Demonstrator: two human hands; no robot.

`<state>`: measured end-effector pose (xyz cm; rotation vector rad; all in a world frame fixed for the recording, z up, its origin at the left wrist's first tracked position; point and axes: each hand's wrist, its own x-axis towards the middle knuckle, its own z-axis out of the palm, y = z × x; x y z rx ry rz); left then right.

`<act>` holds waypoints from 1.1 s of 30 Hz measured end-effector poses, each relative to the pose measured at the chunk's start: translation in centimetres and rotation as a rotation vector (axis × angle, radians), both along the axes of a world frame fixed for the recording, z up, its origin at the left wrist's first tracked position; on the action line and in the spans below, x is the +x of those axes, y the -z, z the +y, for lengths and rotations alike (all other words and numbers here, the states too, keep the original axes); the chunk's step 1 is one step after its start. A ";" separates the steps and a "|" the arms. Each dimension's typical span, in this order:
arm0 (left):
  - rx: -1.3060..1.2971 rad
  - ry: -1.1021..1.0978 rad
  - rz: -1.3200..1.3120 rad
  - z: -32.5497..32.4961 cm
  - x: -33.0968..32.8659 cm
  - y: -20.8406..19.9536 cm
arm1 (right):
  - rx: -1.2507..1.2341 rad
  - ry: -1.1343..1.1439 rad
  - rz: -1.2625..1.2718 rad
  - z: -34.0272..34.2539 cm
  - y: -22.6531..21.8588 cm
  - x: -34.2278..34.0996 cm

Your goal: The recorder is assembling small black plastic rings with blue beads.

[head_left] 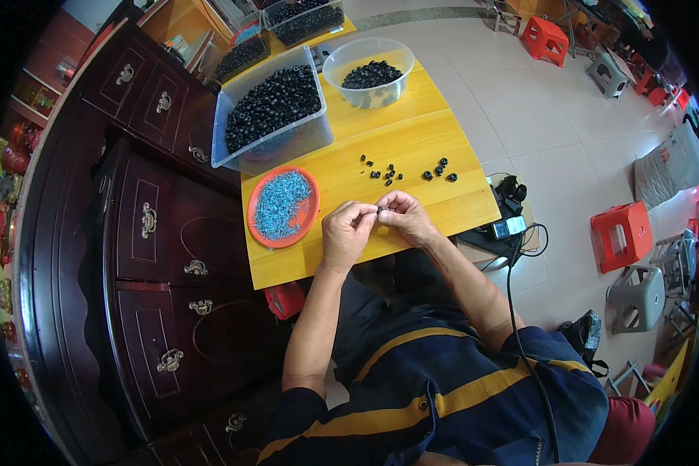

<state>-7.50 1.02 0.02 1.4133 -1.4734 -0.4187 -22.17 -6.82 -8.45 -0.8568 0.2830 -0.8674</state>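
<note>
My left hand (348, 231) and my right hand (408, 219) meet above the near part of a yellow wooden table (435, 109). Between their fingertips is a small black part (379, 210), pinched from both sides; its exact shape is mostly hidden by the fingers. Left of my hands lies an orange plate (315, 203) heaped with small bluish, thin pieces (281, 203). Just beyond my fingers several small black pieces (390, 172) are scattered on the tabletop. A few larger black ring-like parts (440, 168) lie to their right.
At the back left a clear plastic bin (287, 144) is full of black parts, beside a clear round tub (369, 95) holding more. Dark drawers (151, 225) stand close on the left. A black cable (512, 299) hangs by my right arm. Red stools (623, 233) stand on the floor.
</note>
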 end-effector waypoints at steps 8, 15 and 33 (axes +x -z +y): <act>0.403 0.332 0.523 -0.4 2.6 0.5 | -0.011 -0.226 0.012 -0.5 -0.3 -0.7; 0.410 0.364 0.725 -1.2 1.7 1.0 | 0.058 -0.237 -0.111 -0.4 -0.7 -0.7; 0.195 0.041 -0.636 -12.3 4.4 3.9 | 0.247 -0.202 -0.121 -0.8 -0.8 -0.8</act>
